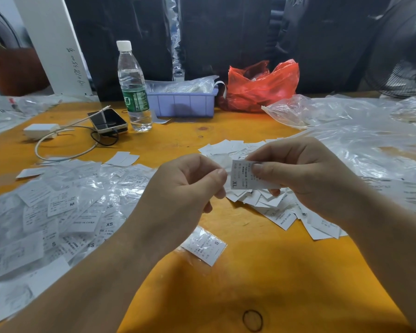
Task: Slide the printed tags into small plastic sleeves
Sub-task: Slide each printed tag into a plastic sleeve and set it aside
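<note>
Bare table in front, between forearms; only rubber band and one sleeved tag lie there. Left side covered by sleeved tags pile. Loose tags heap sits under and behind hands, centre-right. Right side blocked by crumpled plastic sheets. Open strip of table mid-centre, between piles and bin. Back row: bottle upright, tallest obstacle; phone and charger with looping cable at back left; red bag beside bin.

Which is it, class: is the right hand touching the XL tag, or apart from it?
Touching. The head view shows the right hand pinching the XL tag by its right edge.
</note>
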